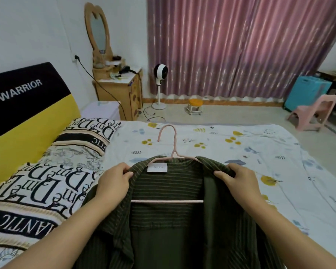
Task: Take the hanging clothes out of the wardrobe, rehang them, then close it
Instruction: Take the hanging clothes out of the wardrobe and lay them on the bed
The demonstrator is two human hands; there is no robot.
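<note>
— Which step is in hand?

— The rehanging, it would seem. A dark green striped shirt (pixel 163 210) is laid open at the near edge of the bed (pixel 241 152), with a pink hanger (pixel 171 152) already set inside it (hook pointing toward the far edge).

— And the hands?

— The left hand (pixel 113 183) is pinched on the left of the collar, the right hand (pixel 239 181) on the right shoulder.

— What is called for next?

— Probably the shoulders are to be squared, then the hook taken up. No wardrobe is in view.
</note>
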